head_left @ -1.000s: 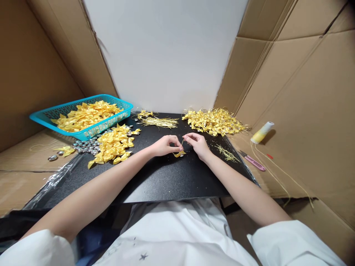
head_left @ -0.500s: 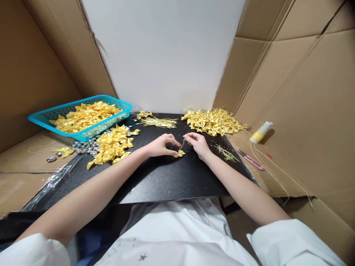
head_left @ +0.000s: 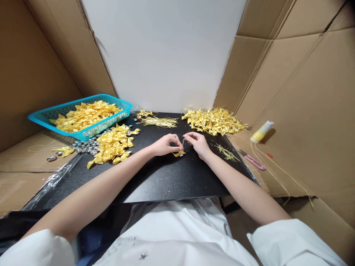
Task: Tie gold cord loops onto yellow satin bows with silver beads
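Note:
My left hand (head_left: 167, 145) pinches a thin gold cord (head_left: 183, 143) between thumb and index finger, low down near a yellow ribbon bow (head_left: 179, 153). Higher up, the fingertips of my right hand (head_left: 197, 143) are closed on the same cord. The bow hangs just below my left fingertips, at or just above the black tabletop (head_left: 166, 181), with a small silver bell on it. Whether the cord is looped or knotted is too small to tell.
At the left stands a turquoise basket (head_left: 80, 129) of yellow bows, with loose bows (head_left: 112, 144) and silver bells (head_left: 85, 146) before it. Farther back lie cut cords (head_left: 159, 122) and a heap of corded bows (head_left: 213, 121). Rightward are cord scraps (head_left: 227, 152), a pink cutter (head_left: 253, 160) and a cord spool (head_left: 262, 131).
My left thumb and index finger, apart before, have closed on the cord near the bow. My right hand has barely moved.

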Tool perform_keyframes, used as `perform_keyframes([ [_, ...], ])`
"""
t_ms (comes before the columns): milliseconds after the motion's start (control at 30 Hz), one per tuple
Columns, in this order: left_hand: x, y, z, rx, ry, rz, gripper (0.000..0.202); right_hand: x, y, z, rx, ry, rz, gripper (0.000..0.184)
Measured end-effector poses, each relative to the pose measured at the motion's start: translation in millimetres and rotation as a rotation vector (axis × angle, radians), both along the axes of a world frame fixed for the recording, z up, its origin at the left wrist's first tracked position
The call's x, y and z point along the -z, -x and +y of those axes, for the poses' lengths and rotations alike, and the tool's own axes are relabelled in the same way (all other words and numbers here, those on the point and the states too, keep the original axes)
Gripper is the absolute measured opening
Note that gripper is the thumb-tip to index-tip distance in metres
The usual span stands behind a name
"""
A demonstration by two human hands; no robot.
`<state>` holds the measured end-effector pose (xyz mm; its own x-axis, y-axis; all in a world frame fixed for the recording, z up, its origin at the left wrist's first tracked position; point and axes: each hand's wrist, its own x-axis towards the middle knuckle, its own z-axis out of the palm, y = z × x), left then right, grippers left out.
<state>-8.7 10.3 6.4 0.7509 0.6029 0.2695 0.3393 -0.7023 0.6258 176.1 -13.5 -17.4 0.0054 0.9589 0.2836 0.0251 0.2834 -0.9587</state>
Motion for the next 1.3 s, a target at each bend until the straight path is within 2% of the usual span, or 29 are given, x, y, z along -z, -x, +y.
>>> perform_keyframes([
  [300, -5.1, -2, -6, -0.03, -0.013, -0.029, 0.017, 0.1, 1, 0, 0.007, 0.01, 0.008, 0.029],
  [533, -3.0, -5, -5, -0.081, 0.055, -0.049, 0.025, 0.4, 2, -1, -0.014, 0.01, 0.014, 0.03],
  [967, 0.7, -9, -4, -0.079, 0.105, -0.072, 0.024, -3.0, 2, -3, -0.027, 0.008, 0.048, 0.031],
  [1167, 3.7, 3, -4, -0.333, 0.078, -0.087, 0.031, -3.7, -1, -3, -0.035, 0.026, 0.019, 0.03],
  [1300, 7.4, 7, -10, -0.289, 0.141, 0.011, 0.039, -1.7, -16, -4, 0.049, 0.007, -0.194, 0.021],
])
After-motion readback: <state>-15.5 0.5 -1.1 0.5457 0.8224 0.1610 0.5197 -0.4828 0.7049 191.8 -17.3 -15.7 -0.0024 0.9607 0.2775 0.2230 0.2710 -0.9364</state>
